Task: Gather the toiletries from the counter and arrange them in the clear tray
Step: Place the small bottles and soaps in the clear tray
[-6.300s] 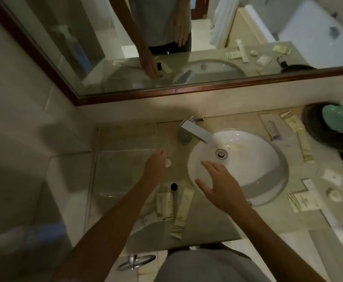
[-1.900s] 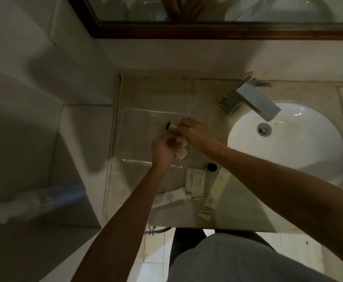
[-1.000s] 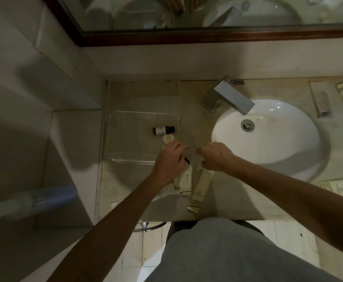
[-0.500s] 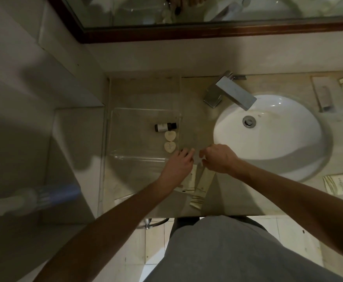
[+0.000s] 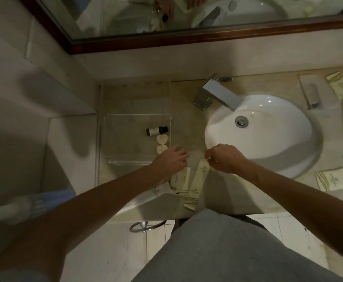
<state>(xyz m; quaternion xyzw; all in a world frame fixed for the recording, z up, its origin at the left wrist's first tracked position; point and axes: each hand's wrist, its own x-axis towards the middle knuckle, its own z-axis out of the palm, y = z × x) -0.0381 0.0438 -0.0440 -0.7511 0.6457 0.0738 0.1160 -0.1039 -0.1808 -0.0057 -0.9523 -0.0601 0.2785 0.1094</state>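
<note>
A: How are the hands placed?

B: The left hand is laid palm down at the near right corner of the clear tray, fingers curled loosely; whether anything is gripped under it cannot be told. The right hand is closed in a pinch at the top end of a long cream sachet, though actual contact cannot be made out.

A: What is found just beside them?

B: A shorter cream packet is seen under the left wrist, touching the long sachet's left side, and a white packet is partly hidden by the left forearm.

A: And inside the tray?

B: A small dark-capped bottle is lying on its side along the right wall, with two heart-shaped soaps in a row just below it.

A: Farther out?

B: The white sink and its chrome tap are set to the right. More cream packets are scattered on the counter beyond the basin.
</note>
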